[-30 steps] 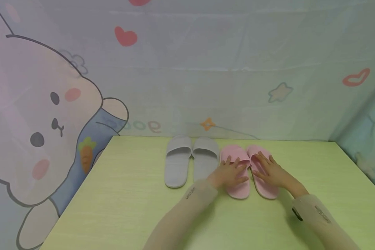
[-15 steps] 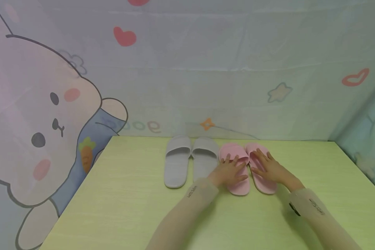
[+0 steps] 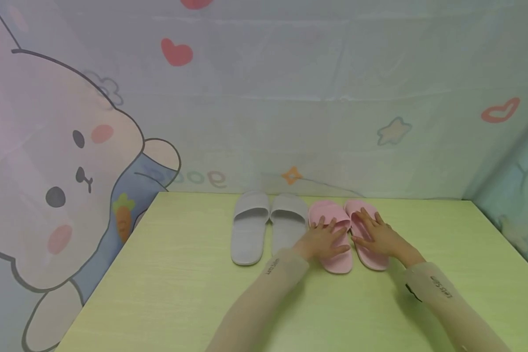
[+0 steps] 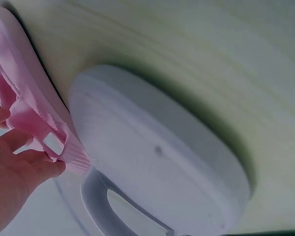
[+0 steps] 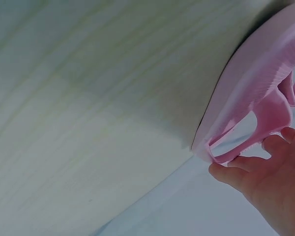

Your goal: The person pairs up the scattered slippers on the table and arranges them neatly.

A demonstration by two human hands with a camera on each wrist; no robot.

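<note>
A pair of pink slippers lies side by side, toes toward the back. Over the left pink slipper (image 3: 330,210) rests my left hand (image 3: 321,243), fingers spread and pointing forward; in the left wrist view its fingertips are right at the pink strap (image 4: 77,156). My right hand (image 3: 382,239) lies spread over the right pink slipper (image 3: 373,261); the right wrist view has its fingertips (image 5: 220,170) at that slipper's edge. Just left of the pink pair are two grey slippers, the left one (image 3: 248,242) in full view and the right one (image 3: 289,232) partly hidden behind my left hand.
All four slippers stand near the back edge of a light yellow-green table (image 3: 167,283). Behind it hangs a printed cloth (image 3: 264,122) with a cartoon bear (image 3: 83,195) on the left.
The pink slippers have shifted slightly back, toward the cloth, and a little left, with both hands staying on them. The grey pair has not moved.
</note>
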